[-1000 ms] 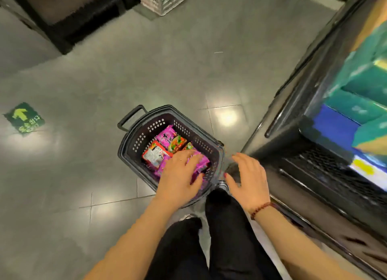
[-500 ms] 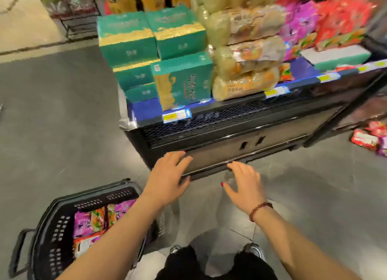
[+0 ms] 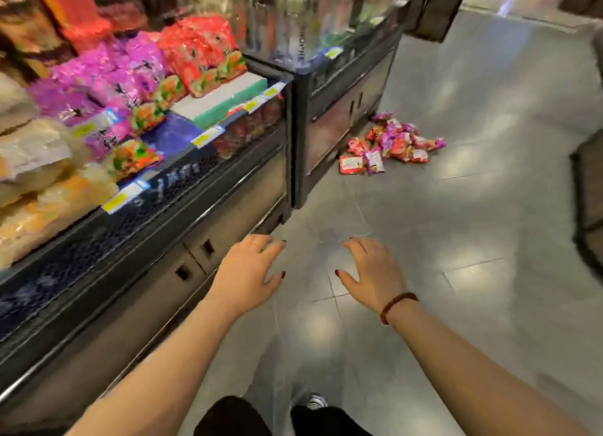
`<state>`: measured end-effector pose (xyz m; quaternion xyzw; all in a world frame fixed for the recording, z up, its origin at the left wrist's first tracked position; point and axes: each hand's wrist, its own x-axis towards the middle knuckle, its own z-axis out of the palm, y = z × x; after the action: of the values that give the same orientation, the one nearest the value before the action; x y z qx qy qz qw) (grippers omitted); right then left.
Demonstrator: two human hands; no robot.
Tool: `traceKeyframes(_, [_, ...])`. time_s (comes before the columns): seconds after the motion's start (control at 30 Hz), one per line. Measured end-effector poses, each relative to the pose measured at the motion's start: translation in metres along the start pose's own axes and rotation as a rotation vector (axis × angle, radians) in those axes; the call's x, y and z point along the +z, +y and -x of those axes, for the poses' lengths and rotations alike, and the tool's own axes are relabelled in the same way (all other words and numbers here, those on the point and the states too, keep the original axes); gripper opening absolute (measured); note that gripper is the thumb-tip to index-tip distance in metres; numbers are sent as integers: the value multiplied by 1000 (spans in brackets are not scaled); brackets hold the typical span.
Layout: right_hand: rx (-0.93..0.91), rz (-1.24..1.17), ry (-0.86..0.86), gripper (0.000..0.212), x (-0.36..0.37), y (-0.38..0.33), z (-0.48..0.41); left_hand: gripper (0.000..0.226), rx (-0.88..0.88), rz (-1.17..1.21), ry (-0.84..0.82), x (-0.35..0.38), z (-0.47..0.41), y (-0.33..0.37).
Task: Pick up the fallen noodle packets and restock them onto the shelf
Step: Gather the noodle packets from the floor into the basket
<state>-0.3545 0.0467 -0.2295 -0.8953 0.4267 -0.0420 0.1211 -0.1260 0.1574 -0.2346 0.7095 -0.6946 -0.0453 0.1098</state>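
Both the left hand (image 3: 249,269) and right hand (image 3: 375,272) hover empty, fingers spread, well short of fallen noodle packets (image 3: 390,143).

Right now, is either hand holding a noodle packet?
No, the left hand and right hand are empty; the fallen packets lie on the floor.

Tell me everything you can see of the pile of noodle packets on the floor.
The fallen noodle packets lie in a loose heap on the grey tiled floor, beside the base of the far shelf unit. Glossy wrappers, mostly red and purple, overlapping at odd angles. The count is too blurred to tell.
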Motion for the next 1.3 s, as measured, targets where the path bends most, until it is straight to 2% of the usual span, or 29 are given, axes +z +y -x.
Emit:
traceKeyframes(0.3, [254,22,42,53,-27,108,-51,54,215,6,-71,26,-176,39])
traceKeyframes(0.7, [479,6,48,51,-50,212,-231,53,379,4,-116,42,-435,-16])
traceKeyframes(0.97, [565,-29,59,52,-71,288,-337,54,377,35,-175,58,-571,-23])
traceKeyframes(1.3, [558,-18,50,54,-110,462,-487,51,356,58,-161,99,-796,16])
